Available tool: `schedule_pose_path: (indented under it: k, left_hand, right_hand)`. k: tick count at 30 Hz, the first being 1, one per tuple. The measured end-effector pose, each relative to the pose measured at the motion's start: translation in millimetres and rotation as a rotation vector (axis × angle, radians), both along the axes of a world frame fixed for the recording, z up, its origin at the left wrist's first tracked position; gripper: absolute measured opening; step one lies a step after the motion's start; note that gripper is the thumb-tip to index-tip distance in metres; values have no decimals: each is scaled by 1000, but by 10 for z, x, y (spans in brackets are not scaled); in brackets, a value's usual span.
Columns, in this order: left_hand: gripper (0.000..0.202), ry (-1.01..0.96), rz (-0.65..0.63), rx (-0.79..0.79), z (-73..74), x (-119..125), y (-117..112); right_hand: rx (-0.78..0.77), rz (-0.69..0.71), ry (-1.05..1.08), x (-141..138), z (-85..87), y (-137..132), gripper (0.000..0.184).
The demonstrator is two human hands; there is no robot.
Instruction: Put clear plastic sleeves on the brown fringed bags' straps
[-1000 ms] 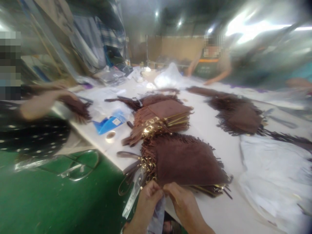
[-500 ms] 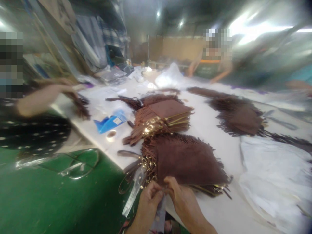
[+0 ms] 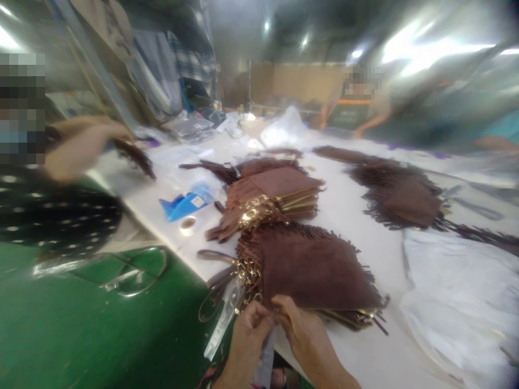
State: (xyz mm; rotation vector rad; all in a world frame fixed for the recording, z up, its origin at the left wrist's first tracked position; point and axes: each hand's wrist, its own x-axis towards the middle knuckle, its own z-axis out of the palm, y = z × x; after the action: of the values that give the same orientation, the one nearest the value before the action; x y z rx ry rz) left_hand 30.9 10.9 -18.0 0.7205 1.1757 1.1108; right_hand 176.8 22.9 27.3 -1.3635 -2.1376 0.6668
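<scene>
My left hand (image 3: 246, 335) and my right hand (image 3: 302, 334) meet at the near table edge, fingers pinched together on a small item I cannot make out, with a clear plastic sleeve (image 3: 264, 363) hanging below them. Just beyond my fingers lies a stack of brown suede fringed bags (image 3: 312, 267) with gold hardware (image 3: 247, 275) at its left corner. A second stack of the same bags (image 3: 275, 197) sits behind it.
A white table (image 3: 348, 210) carries another fringed pile (image 3: 399, 197) at right, white plastic bags (image 3: 462, 302), a blue packet (image 3: 184, 204) and a tape roll (image 3: 187, 225). A person in a dotted sleeve (image 3: 57, 210) at left holds a fringe piece (image 3: 135, 154). Another person (image 3: 357, 111) stands far back. Green floor (image 3: 81, 329) lies at left.
My hands stay pinched at the bag stack's near edge, barely shifting. The person at left has lifted the fringe piece higher and further left.
</scene>
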Motion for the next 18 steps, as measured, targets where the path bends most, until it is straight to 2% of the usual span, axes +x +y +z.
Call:
schedule_pose_path:
  k: [8, 12, 15, 18]
  left_hand:
    - [31, -159, 56, -141, 59, -4, 54]
    - [34, -190, 55, -170, 26, -8, 54]
    - [35, -170, 53, -161, -37, -14, 51]
    - [33, -134, 45, -113, -61, -14, 40]
  right_hand:
    - [-56, -121, 101, -22, -119, -102, 23]
    - [-90, -176, 48, 3, -155, -158, 23]
    - [26, -200, -73, 71, -179, -180, 24]
    - [138, -197, -111, 118, -125, -189, 22]
